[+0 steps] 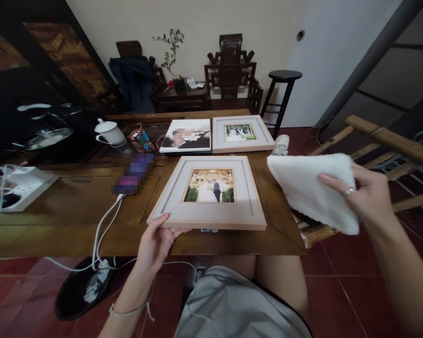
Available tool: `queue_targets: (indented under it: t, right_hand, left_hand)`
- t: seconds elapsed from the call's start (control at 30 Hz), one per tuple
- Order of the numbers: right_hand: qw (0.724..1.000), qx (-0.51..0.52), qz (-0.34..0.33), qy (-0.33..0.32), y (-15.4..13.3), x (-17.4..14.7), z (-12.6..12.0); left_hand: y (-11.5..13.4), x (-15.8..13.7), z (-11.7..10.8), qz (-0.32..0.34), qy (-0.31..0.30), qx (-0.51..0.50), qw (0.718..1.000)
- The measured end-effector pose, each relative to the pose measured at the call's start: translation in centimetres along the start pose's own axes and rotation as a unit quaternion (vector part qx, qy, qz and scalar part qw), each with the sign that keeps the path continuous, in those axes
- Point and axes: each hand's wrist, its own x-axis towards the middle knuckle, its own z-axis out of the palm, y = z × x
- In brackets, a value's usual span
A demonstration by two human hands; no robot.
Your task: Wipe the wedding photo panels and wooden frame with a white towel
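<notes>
My left hand [161, 240] grips the near left corner of a picture frame [211, 220], thumb on top and fingers underneath. The frame has a pale wooden edge and a photo of a couple in its middle; its near edge looks slightly raised from the table. Off to the right, my right hand [368, 192] pinches a white fluffy cloth [306, 183], which hangs beyond the table's right edge. A second picture frame [268, 139] lies at the far side, beside a white photo album or panel [167, 145] with a picture on it.
On the wooden table [127, 239] stand a lidded white mug [110, 133], a small carton [141, 140], a phone [134, 173] with a white cable, and a power strip [24, 188]. A bamboo chair [370, 129] is at right. Below sits a black bin [68, 293].
</notes>
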Motion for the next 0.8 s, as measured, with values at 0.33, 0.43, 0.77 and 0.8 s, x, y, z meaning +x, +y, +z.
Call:
queue_targets:
  t: [0.33,0.43,0.77,0.8]
  right_hand:
    - [0.981,-0.077,-0.156,0.082,-2.6,0.2,-2.1]
    - [0.971,-0.146,-0.158,0.107,-2.6,0.3,-2.5]
    - [0.933,-0.285,-0.22,-0.001,-3.0,0.5,-0.2]
    - [0.925,-0.292,-0.242,-0.035,-3.0,-0.1,0.9]
  left_hand:
    - [0.1,1.3,0.0,-0.077,-0.023,0.123,0.989]
    - [-0.1,1.4,0.4,-0.084,-0.045,0.219,0.971]
    - [3.0,4.2,1.8,0.128,-0.097,0.705,0.691]
    - [2.7,5.0,2.0,0.179,-0.08,0.704,0.683]
